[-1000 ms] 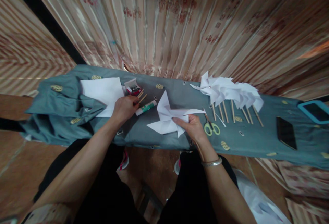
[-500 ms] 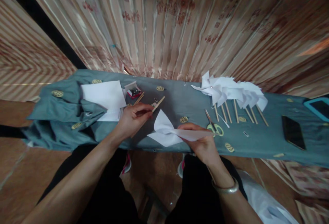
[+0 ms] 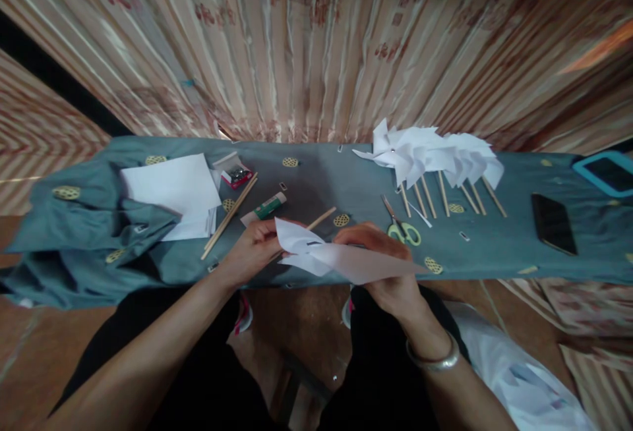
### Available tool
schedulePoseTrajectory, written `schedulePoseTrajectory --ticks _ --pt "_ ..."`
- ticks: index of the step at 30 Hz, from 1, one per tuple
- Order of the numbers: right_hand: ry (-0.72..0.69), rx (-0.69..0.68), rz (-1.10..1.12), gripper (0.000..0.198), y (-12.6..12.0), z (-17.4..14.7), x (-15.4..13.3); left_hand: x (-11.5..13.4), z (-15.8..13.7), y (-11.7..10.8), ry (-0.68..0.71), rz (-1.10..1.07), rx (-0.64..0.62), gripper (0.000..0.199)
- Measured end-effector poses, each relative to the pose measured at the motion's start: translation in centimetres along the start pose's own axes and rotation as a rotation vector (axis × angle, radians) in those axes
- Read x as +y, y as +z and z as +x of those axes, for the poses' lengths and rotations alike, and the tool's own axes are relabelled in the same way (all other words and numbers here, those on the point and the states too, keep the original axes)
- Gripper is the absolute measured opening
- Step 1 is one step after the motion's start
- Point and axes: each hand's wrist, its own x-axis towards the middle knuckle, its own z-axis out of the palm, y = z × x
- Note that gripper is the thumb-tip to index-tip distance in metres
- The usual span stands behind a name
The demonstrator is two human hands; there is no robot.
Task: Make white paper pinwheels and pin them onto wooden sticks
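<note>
In front of me, near the table's front edge, my right hand [image 3: 393, 286] is closed on a white paper pinwheel [image 3: 353, 263] with curled blades. A small dark spot shows near the pinwheel's middle. My left hand [image 3: 254, 250] is closed round a thin wooden stick [image 3: 322, 218], whose far end shows behind the pinwheel. The paper hides part of the stick and some left fingertips. Whether stick and pinwheel are joined I cannot tell. Just past my left hand lies a green and white glue stick [image 3: 270, 205]. Green-handled scissors [image 3: 405, 232] lie beyond my right hand.
Finished-looking pinwheels [image 3: 420, 151] on sticks lie in an overlapping row at the back right. White paper sheets [image 3: 171, 184], a small red and white box [image 3: 235, 171] of shiny bits and loose sticks [image 3: 230, 217] are at left. A dark phone [image 3: 554, 223] lies at right.
My left hand has brought the stick down behind the pinwheel, and both hands are now closer together. The pinwheel has tilted. My view has shifted, and the glue stick shows more fully.
</note>
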Motion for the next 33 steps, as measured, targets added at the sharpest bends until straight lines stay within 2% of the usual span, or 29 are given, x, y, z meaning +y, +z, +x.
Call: schedulePoseTrajectory --ticks 5,16,25,33 --pt "-0.025 0.045 -0.095 0.017 -0.34 -0.31 -0.1 -0.15 -0.05 0.04 0.06 0.045 -0.064 0.025" --pt "-0.146 0.148 -0.125 0.012 -0.2 -0.22 -0.29 0.02 -0.46 -0.35 0.129 0.095 -0.123 0.033" --pt "-0.153 0.154 -0.165 0.013 -0.16 -0.36 -0.39 0.34 -0.55 -0.28 0.157 0.088 -0.132 0.034" --pt "-0.146 0.133 -0.154 0.014 -0.23 -0.37 -0.35 0.43 -0.63 -0.12 0.121 0.031 -0.123 0.034"
